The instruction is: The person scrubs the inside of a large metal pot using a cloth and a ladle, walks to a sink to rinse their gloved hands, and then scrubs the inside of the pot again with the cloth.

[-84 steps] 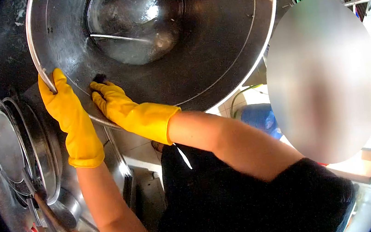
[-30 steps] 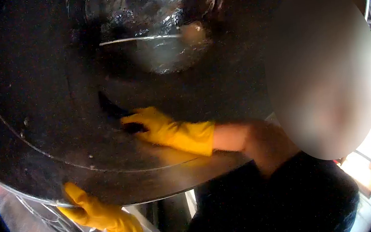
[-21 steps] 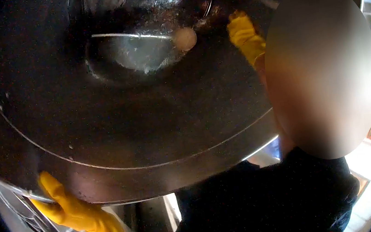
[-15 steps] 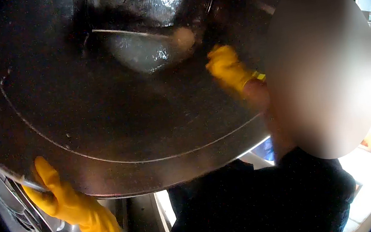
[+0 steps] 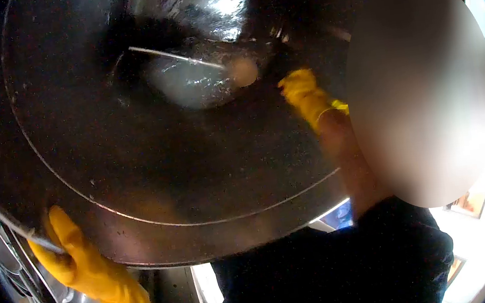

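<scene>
Big metal pot point(image 5: 195, 163) sits mouth toward the wearer, interior in view, so an arm can reach well inside; left hand point(image 5: 80, 262), yellow-gloved, is hooked over the rim point(image 5: 15, 225) at lower left, thumb and fingers closed around the edge, probably to steady it. Right hand point(image 5: 303, 91), also gloved, is inside by the far-right wall, near the pale rod point(image 5: 173, 57) at the bottom, fingers curled in. Blur and dark metal hide its fingertips, so can't tell what it holds, if anything.
</scene>
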A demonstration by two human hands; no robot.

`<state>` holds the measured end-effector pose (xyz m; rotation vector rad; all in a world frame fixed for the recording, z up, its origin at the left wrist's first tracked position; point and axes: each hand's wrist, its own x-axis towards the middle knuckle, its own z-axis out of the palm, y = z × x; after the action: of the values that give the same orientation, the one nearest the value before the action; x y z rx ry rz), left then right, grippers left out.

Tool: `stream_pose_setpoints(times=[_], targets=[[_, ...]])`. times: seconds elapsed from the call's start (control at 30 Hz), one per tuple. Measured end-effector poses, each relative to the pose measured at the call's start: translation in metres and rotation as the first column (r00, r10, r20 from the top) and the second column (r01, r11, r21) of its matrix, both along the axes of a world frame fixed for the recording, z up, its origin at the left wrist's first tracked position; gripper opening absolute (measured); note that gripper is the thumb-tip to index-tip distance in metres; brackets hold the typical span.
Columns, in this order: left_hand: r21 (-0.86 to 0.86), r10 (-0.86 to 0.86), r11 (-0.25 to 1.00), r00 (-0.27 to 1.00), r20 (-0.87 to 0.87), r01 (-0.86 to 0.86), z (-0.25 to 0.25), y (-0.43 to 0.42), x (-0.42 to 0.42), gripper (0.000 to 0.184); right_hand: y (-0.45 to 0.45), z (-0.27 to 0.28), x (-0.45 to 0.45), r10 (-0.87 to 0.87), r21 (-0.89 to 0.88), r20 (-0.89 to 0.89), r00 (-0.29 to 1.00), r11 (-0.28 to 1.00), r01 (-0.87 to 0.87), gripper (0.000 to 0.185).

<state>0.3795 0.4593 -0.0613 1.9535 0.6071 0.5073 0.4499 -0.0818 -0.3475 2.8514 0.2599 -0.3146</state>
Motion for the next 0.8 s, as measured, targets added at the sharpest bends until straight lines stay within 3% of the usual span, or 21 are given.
stream_pose_setpoints(times=[0.07,0.1,0.13,0.23,0.3,0.33,0.37,0.4,0.5,0.53,0.57,0.63,0.67,0.7,0.73,0.77,0.8], targets=[[0.003,0.042,0.999,0.999,-0.026,-0.042,-0.002,-0.002,0.0,0.046,-0.047,0.0,0.047,-0.003,-0.241,0.087,0.996,0.97,0.024,0.027],[0.005,0.061,0.998,0.997,-0.042,-0.061,-0.007,-0.002,-0.008,0.047,-0.05,-0.006,0.059,-0.032,-0.271,0.094,0.995,0.961,0.057,0.029],[0.004,-0.028,1.0,0.999,-0.039,0.028,-0.008,-0.001,-0.009,0.049,-0.042,-0.017,0.062,-0.075,-0.254,0.085,0.994,0.963,0.094,0.031],[-0.057,-0.031,0.998,0.997,0.073,0.035,-0.016,-0.001,-0.017,0.05,0.04,-0.07,0.027,-0.138,-0.063,-0.007,0.99,0.988,0.138,0.037],[-0.019,-0.002,1.0,1.0,-0.023,0.002,-0.012,0.005,-0.017,0.053,0.14,-0.091,-0.002,-0.163,0.174,-0.123,0.979,0.968,0.183,0.042],[-0.021,0.016,1.0,1.0,-0.02,-0.017,-0.01,-0.001,-0.018,0.054,0.193,-0.086,-0.009,-0.19,0.322,-0.192,0.963,0.915,0.245,0.044],[-0.017,0.036,0.999,0.999,-0.011,-0.037,-0.006,-0.005,-0.017,0.055,0.241,-0.061,-0.006,-0.259,0.471,-0.347,0.901,0.783,0.406,0.049],[0.052,0.073,0.996,0.992,-0.103,-0.068,0.0,-0.009,-0.014,0.057,0.277,-0.046,-0.006,-0.26,0.644,-0.333,0.906,0.639,0.42,0.048],[0.122,-0.02,0.992,0.994,-0.112,0.033,-0.003,0.002,-0.022,0.057,0.307,-0.038,-0.022,-0.095,0.92,-0.219,0.971,0.311,0.238,0.047],[0.163,-0.044,0.985,0.992,-0.117,0.063,-0.004,0.004,-0.022,0.056,0.289,-0.031,-0.02,0.024,0.888,-0.345,0.938,0.331,0.318,0.046],[0.206,-0.066,0.974,0.989,-0.129,0.092,-0.004,0.004,-0.021,0.056,0.265,-0.038,-0.015,0.086,0.837,-0.399,0.913,0.441,0.324,0.046],[0.244,-0.092,0.962,0.985,-0.143,0.125,-0.003,0.003,-0.013,0.054,0.213,-0.078,-0.007,0.042,0.713,-0.438,0.898,0.625,0.318,0.053],[0.237,-0.094,0.964,0.987,-0.131,0.124,-0.004,-0.002,-0.012,0.053,0.193,-0.073,0.003,-0.051,0.547,-0.478,0.877,0.764,0.342,0.054],[0.23,-0.094,0.966,0.988,-0.122,0.12,-0.006,-0.005,-0.009,0.053,0.165,-0.112,0.01,0.031,0.524,-0.254,0.967,0.845,0.11,0.053],[0.458,-0.139,0.862,0.97,-0.199,0.217,-0.008,0.01,-0.018,0.051,0.16,-0.1,0.028,0.06,0.325,-0.217,0.974,0.946,0.014,0.048],[0.659,-0.15,0.697,0.956,-0.254,0.284,-0.01,0.024,-0.027,0.05,0.156,-0.097,0.053,-0.026,0.207,-0.451,0.892,0.969,0.133,0.049],[0.536,-0.184,0.816,0.976,-0.115,0.217,-0.022,0.028,-0.029,0.05,0.155,-0.127,0.047,-0.075,0.281,-0.24,0.968,0.949,0.144,0.051]])
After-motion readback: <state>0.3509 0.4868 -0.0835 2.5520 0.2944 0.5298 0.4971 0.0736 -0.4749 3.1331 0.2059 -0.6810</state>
